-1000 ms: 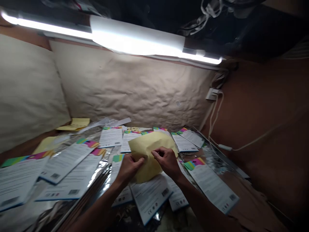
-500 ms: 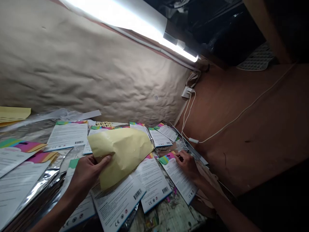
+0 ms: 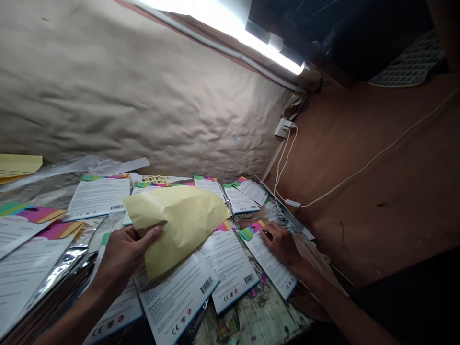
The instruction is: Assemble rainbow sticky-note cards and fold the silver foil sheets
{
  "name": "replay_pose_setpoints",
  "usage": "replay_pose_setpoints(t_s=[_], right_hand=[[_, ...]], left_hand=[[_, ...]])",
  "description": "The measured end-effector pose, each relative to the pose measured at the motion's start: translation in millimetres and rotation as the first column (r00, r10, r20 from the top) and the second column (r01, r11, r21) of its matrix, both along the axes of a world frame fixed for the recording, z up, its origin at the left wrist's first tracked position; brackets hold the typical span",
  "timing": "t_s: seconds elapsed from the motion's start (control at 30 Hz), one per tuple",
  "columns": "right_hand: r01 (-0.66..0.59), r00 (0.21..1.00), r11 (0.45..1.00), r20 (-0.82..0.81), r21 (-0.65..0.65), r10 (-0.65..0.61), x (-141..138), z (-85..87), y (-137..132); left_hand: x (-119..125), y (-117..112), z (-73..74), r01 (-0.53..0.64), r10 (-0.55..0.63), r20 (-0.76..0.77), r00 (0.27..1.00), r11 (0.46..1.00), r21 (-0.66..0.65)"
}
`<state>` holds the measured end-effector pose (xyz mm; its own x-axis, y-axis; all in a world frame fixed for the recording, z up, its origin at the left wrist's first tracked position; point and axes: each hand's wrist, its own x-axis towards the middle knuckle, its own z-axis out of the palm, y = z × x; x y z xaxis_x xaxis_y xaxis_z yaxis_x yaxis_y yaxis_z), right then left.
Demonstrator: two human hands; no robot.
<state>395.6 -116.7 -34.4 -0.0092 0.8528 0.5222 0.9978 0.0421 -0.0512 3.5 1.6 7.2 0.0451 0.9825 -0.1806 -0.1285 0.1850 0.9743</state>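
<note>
— What do we have in hand?

— Our left hand (image 3: 124, 251) grips the yellow sheet (image 3: 183, 215) at its lower left edge, thumb on top and fingers beneath. The sheet is creased and held up off the table, spreading from that hand toward the other one.

— And our right hand?

— Our right hand (image 3: 282, 242) lies open, palm down, with its fingertips on the coloured end of a printed pack (image 3: 273, 266). It closes on nothing. The yellow sheet's right corner ends a little short of it.

— What lies under the sheet?

— More flat packs (image 3: 176, 297), showing white backs with small print and barcodes. They overlap between and below our hands.

— Can we see into any of them?

— No. They lie flat, and we cannot tell what they hold. Left of our left hand, silver foil pouches (image 3: 61, 273) lie in a slumped stack, and their contents are hidden too.

— And farther out?

— Beyond our hands, crumpled brown paper (image 3: 143, 110) covers the wall and a tube lamp (image 3: 251, 33) glows above it. Right of our right hand, a white cable (image 3: 359, 167) runs from a socket (image 3: 283, 127).
</note>
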Motion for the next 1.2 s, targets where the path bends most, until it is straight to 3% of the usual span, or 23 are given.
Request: replay_pose_setpoints(t_s=[0.2,0.57,0.93,1.07,1.2], right_hand=[[0.051,0.997,0.998,0.054,0.023,-0.052,-1,1.5,6],[0.047,0.983,0.997,0.179,-0.064,-0.035,-8,2.0,2],[0.020,0.988,0.984,0.154,-0.179,0.008,-13,11.7,-2],[-0.001,0.993,0.971,0.110,-0.239,0.028,-22,14.9,-10],[0.017,1.000,0.969,0.021,-0.246,-0.012,-25,10.8,-18]], left_hand=[[-1,1,-3.2,0.017,-0.016,-0.026,1.000,1.000,0.020],[-5,3,-7.8,0.071,-0.068,-0.076,0.995,0.997,0.040],[-4,3,-5.9,0.083,-0.081,-0.038,0.996,0.996,0.041],[-2,5,-7.0,0.023,-0.024,0.051,0.998,1.000,0.008],[-4,8,3.8,-0.102,0.114,0.219,0.969,0.993,-0.066]])
